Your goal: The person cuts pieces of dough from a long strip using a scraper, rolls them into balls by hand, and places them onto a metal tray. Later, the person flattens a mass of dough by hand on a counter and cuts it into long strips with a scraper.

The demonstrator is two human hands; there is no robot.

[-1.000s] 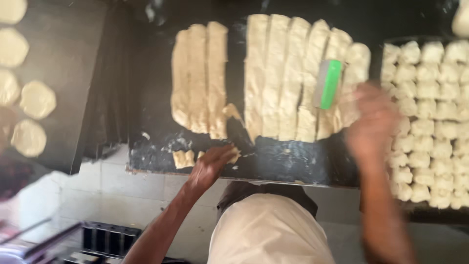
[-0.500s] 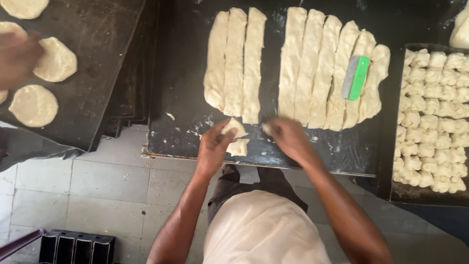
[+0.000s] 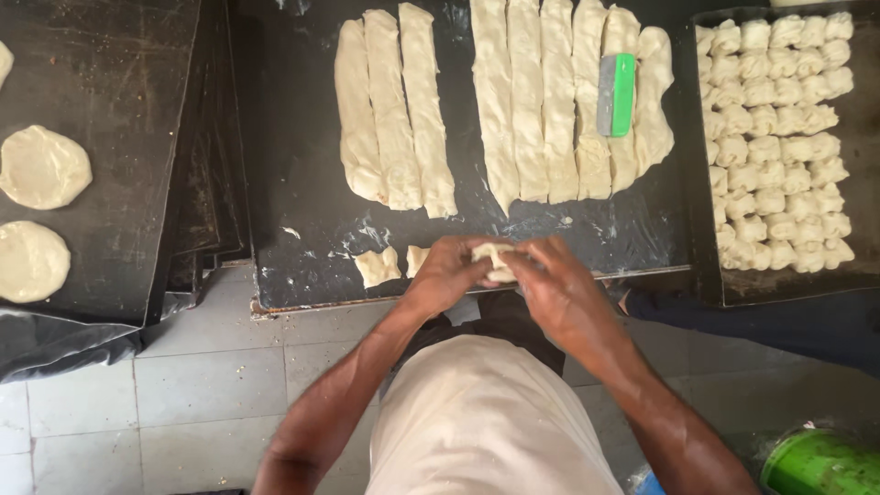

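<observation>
Bakery or commercial kitchen, dough-prep station. Landmark: dark floured surface (image 3: 302, 229), worn and scratched. On it, long cut dough strips (image 3: 513, 101) laid in rows, a green scraper (image 3: 617, 94) resting on them. Right of the surface, a dark tray (image 3: 701, 238) packed with many small dough pieces (image 3: 779, 137). Left of it, stacked black baking sheets (image 3: 197, 183) carrying flattened dough rounds (image 3: 41, 167). Below it, grey tiled floor (image 3: 183, 385).

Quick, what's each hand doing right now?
Left hand: closed on the small dough piece.
Right hand: closed on the same dough piece.
</observation>
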